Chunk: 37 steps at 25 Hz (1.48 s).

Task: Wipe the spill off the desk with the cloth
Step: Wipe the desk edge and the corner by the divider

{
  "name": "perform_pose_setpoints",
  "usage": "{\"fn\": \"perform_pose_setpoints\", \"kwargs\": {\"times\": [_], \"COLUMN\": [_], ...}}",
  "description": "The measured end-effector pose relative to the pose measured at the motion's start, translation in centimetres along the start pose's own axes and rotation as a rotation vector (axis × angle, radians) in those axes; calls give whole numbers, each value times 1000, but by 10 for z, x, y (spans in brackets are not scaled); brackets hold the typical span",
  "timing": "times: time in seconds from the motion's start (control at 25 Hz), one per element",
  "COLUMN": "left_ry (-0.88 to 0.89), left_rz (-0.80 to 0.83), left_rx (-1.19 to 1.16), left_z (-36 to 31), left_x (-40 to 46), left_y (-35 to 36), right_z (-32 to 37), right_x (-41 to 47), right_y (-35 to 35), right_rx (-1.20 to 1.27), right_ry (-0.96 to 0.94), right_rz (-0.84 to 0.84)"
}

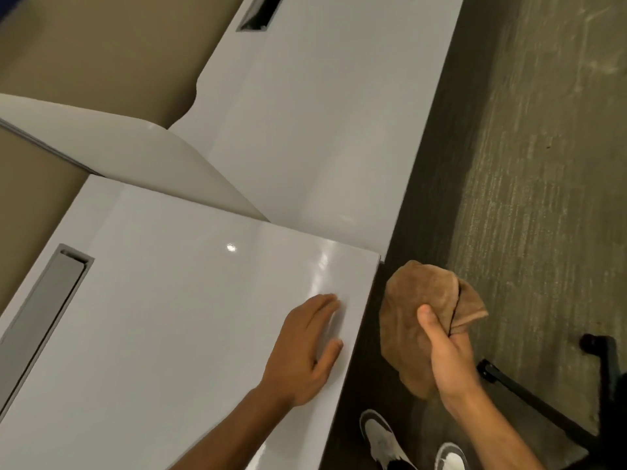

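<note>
A glossy white desk (176, 317) fills the lower left of the head view. My left hand (305, 347) lies flat on it close to the right edge, fingers spread, holding nothing. My right hand (448, 357) is off the desk, to the right of its edge and above the floor, closed on a crumpled brown cloth (414, 307) that bunches up above my thumb. I cannot make out any spill on the desk; only a small bright glint (231, 247) shows on its surface.
A second white desk (322, 123) stretches away behind, split off by a curved white divider (142, 154). Each desk has a grey cable slot (51, 300). A black chair base (543, 401) stands on the carpet at right. My shoes (383, 439) are below.
</note>
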State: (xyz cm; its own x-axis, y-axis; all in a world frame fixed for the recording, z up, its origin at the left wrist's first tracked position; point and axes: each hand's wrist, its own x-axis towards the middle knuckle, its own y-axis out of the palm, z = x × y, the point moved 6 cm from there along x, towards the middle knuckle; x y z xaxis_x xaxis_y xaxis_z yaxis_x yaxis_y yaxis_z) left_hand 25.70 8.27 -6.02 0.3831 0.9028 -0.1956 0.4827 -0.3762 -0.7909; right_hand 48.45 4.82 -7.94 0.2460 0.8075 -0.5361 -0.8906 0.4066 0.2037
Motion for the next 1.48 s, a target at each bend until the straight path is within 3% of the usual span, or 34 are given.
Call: {"fn": "perform_pose_setpoints", "kwargs": {"times": [0.16, 0.4, 0.56, 0.84, 1.2, 1.48], "left_ry": [-221, -477, -650, -691, -716, -703], "left_rz": [-169, -276, -290, -297, -303, -292], "left_rx": [-105, -83, 133, 196, 222, 257], "left_z": [14, 40, 45, 48, 44, 45], "left_x": [35, 86, 108, 108, 109, 110], "left_y": [-17, -25, -28, -25, -26, -24], "right_z": [38, 67, 84, 63, 20, -13], "right_x": [38, 126, 190, 275, 252, 233], "right_y": [5, 17, 46, 125, 227, 200], "right_rx": [-56, -101, -190, -416, -628, -656], "right_ry": [-34, 37, 120, 263, 249, 225], "right_rz": [66, 226, 434, 755, 1207, 1248]}}
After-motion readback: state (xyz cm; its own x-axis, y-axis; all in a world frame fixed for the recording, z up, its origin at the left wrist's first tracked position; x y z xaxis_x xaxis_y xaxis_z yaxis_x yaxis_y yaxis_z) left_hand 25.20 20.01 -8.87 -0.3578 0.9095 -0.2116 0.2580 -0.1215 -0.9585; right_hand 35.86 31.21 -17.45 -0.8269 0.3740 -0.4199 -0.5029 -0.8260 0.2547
